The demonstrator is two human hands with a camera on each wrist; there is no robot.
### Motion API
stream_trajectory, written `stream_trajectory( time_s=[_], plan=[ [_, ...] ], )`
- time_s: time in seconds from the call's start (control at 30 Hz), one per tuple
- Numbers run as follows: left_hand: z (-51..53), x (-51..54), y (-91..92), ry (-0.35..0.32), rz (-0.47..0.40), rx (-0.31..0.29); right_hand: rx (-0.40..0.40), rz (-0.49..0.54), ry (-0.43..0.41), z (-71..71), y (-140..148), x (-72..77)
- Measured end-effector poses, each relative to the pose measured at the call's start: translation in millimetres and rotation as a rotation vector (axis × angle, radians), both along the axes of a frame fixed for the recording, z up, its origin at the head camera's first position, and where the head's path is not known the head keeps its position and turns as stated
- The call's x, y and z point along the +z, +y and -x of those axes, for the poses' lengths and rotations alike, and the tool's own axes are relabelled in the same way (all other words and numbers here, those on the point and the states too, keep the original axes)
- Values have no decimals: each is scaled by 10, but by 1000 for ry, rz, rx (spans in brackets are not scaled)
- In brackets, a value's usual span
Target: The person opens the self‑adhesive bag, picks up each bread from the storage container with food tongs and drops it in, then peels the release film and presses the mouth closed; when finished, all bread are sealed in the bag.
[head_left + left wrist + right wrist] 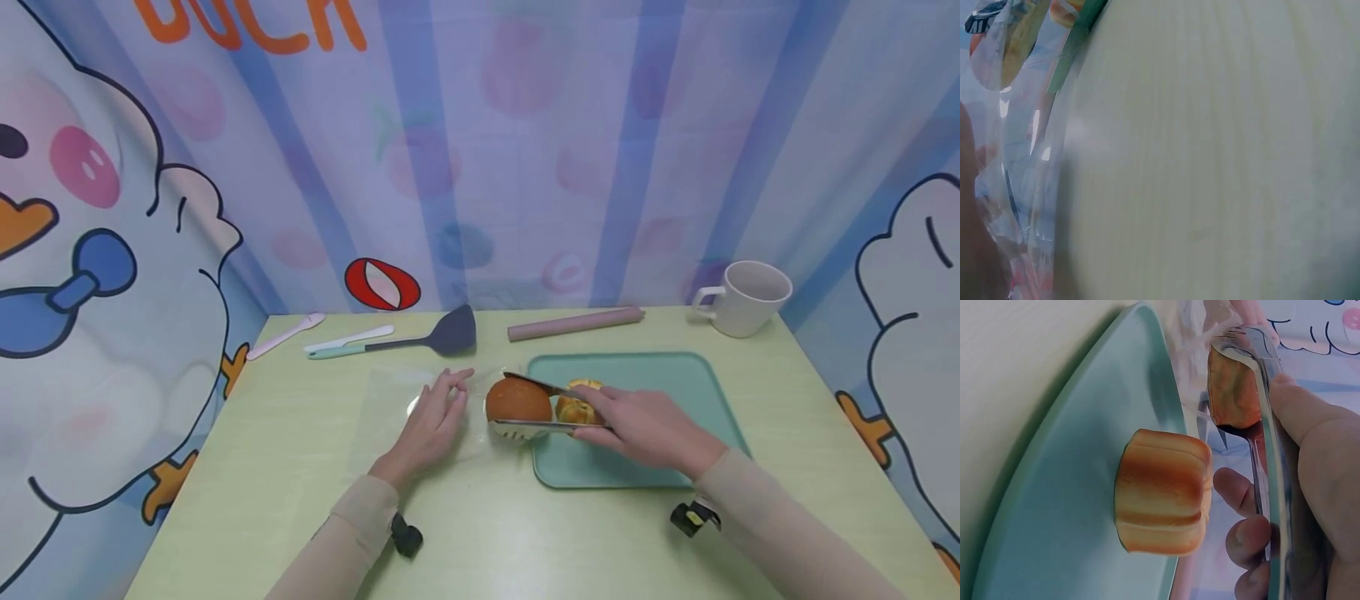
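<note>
Bun (pixel 518 402), round and brown, is held between the two arms of metal tongs (pixel 551 427). It is seen at the left edge of the green tray (pixel 637 475), by the right side of the clear plastic bag (pixel 382 421). Film is seen close around the tong tips in the right wrist view; whether the bun is inside the bag cannot be told.

Tongs are gripped by the right hand (pixel 647 427): thumb set against one arm, fingers curled on the other. Tong arms are spread only by the width of the bun.

Left hand (pixel 431 425) is placed over the bag, fingers pointed toward the bun, index finger fairly straight. Whether film is pinched by the fingers cannot be told; in the left wrist view most of the hand is cut off.

Second bun (pixel 1163 494), ridged and golden, is left on the tray near its left side, partly hidden behind the tongs in the head view.

Along the back of the table (pixel 247 508), left to right: pink utensil (pixel 288 335), white utensil (pixel 348 338), spatula (pixel 452 332) with dark blade and mint handle, mauve rod (pixel 576 323), white mug (pixel 742 298) with handle turned left. Behind, a striped curtain (pixel 525 167) is hung.
</note>
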State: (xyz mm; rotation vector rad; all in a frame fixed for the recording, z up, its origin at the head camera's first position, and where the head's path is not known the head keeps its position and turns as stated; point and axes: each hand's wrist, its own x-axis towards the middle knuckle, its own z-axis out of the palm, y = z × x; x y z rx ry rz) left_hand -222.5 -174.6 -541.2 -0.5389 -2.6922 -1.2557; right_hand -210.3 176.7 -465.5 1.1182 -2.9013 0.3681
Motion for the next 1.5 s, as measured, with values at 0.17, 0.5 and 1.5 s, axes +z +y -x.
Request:
stream_trajectory(
  time_s=[0.17,0.5,1.5],
  plan=[
    [-7,-13,-10,-4,2,4,-1,-7,-14,35,9,8],
    [-14,1,1,4,16,-11,27,-76,13,98,-24,8],
    [-22,120,124,60,37,-52,123,-190,91,183,-405,98]
  ],
)
